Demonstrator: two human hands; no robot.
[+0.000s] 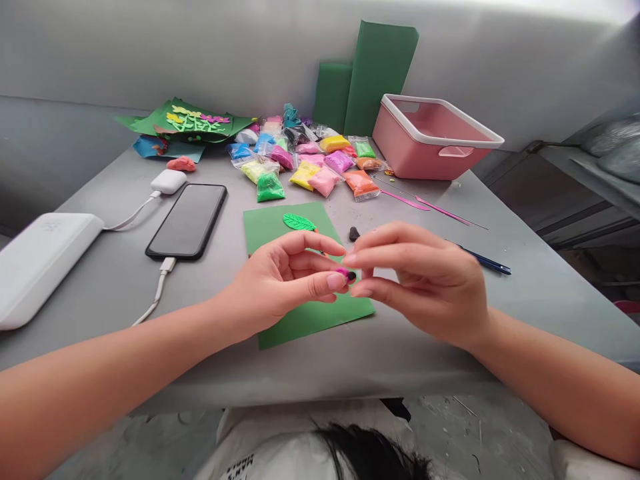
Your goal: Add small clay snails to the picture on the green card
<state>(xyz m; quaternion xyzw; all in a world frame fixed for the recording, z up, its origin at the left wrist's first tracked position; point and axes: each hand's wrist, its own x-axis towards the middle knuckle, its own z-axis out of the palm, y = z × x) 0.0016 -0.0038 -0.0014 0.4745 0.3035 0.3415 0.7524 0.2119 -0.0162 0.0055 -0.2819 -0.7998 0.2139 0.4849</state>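
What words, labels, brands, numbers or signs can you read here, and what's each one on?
"MAN'S": on the white shirt; the other printed line there is too blurred to read surely.
White power bank: faint marking, too small to read.
Clay packets: no readable text.

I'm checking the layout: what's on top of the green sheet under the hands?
A green leaf lies near the far edge of the sheet, something orange beside it. The left hand blocks the middle, so anything there can't be seen.
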